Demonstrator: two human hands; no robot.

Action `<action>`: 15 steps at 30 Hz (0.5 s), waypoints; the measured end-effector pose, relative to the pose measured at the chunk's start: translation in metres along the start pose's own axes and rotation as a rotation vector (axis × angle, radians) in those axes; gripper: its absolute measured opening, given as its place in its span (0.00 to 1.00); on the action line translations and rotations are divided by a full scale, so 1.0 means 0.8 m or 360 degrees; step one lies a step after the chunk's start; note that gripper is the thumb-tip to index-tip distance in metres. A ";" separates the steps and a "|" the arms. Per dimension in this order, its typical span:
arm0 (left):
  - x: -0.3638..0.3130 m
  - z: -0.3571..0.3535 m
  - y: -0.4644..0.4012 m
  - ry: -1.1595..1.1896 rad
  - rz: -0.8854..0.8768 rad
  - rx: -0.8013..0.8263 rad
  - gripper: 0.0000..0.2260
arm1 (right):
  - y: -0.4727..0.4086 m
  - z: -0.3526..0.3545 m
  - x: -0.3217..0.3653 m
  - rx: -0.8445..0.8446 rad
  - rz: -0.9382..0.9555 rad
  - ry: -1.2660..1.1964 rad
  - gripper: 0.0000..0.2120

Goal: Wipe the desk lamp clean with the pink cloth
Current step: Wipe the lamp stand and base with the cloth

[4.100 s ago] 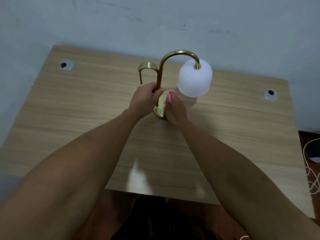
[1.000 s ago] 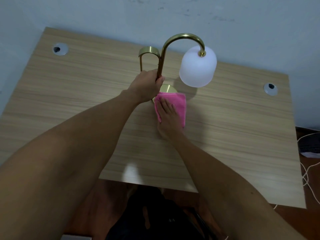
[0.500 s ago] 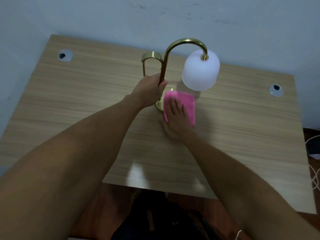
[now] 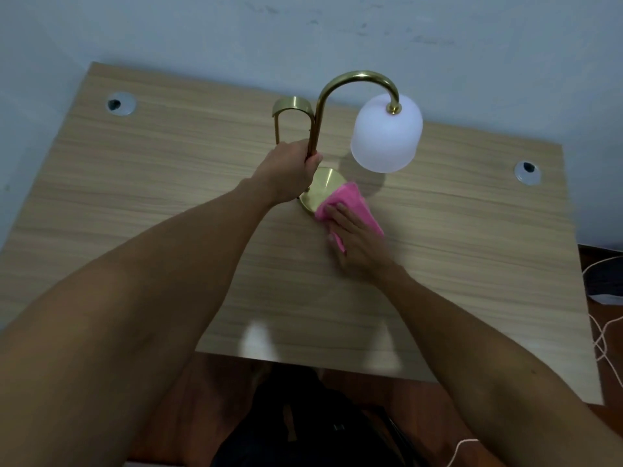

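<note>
**We wipe the lamp's gold foot**

From the head camera, we look down at our two bare arms reaching over a wooden counter point(image 4: 455, 264) that sits against a pale blue wall point(image 4: 202, 28).

The desk lamp point(image 4: 318, 129) stands near the far middle of the counter. It has a shiny gold pole that bends over at the top like a hook. A white shade point(image 4: 387, 136) hangs from the end of the hook, on the right side. A small gold loop point(image 4: 291, 107) sticks out just left of the pole. The round gold foot point(image 4: 322, 190) sits flat on the counter.

Our left hand point(image 4: 290, 173) is closed tight around the low part of the pole. The fingers wrap it all the way.

Our right hand point(image 4: 354, 230) lies flat with the fingers spread a little. It presses down on the pink cloth point(image 4: 350, 203). The cloth covers the right edge of the gold foot, and the rest of it lies on the counter under our hand. Part of the foot shows bare on the left.

Two round silver holes point(image 4: 120, 104) sit in the counter, one far left and one far right. A white cord point(image 4: 603, 338) lies on the floor at the right. Something dark point(image 4: 303, 426) is under the near edge of the counter, but we cannot tell what it is.
</note>
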State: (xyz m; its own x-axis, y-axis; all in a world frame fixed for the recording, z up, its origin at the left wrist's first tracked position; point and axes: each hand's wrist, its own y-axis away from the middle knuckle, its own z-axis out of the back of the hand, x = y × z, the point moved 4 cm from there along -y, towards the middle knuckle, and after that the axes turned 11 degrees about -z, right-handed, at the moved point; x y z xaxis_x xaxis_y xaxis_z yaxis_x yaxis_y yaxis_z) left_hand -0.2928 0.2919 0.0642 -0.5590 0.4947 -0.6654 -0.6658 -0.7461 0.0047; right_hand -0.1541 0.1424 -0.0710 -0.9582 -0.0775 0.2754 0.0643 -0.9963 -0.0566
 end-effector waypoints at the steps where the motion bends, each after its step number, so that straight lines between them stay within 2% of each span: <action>1: -0.001 0.000 0.000 -0.0003 -0.0001 -0.0005 0.13 | 0.001 0.009 -0.010 -0.0039 -0.0103 -0.0142 0.22; 5: -0.001 -0.001 0.000 -0.0018 -0.0001 -0.0013 0.13 | -0.024 0.049 -0.047 -0.0274 -0.0807 -0.0721 0.22; 7: -0.001 -0.001 0.000 -0.0028 -0.0005 -0.0012 0.13 | -0.055 0.066 -0.042 -0.0260 -0.0920 -0.0842 0.21; 9: -0.001 -0.002 -0.001 -0.0046 -0.0013 -0.0012 0.13 | -0.086 0.071 -0.019 -0.0134 -0.0848 -0.0933 0.22; 11: 0.000 -0.004 -0.002 -0.0061 -0.0024 -0.0011 0.13 | -0.109 0.062 0.010 0.0077 -0.0604 -0.0825 0.24; 13: 0.003 -0.005 -0.003 -0.0062 -0.0028 -0.0013 0.12 | -0.112 0.038 0.024 0.0300 -0.0399 -0.0410 0.32; 15: 0.005 -0.006 -0.004 -0.0074 -0.0037 -0.0022 0.12 | -0.111 0.025 0.019 0.0436 -0.0333 -0.0034 0.40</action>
State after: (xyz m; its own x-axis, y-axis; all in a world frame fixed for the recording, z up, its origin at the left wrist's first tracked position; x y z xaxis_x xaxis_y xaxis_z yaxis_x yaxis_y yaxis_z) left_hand -0.2908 0.2939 0.0575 -0.5661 0.5319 -0.6297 -0.6722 -0.7401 -0.0208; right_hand -0.1690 0.2290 -0.0424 -0.9528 0.1314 0.2738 -0.0575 -0.9633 0.2622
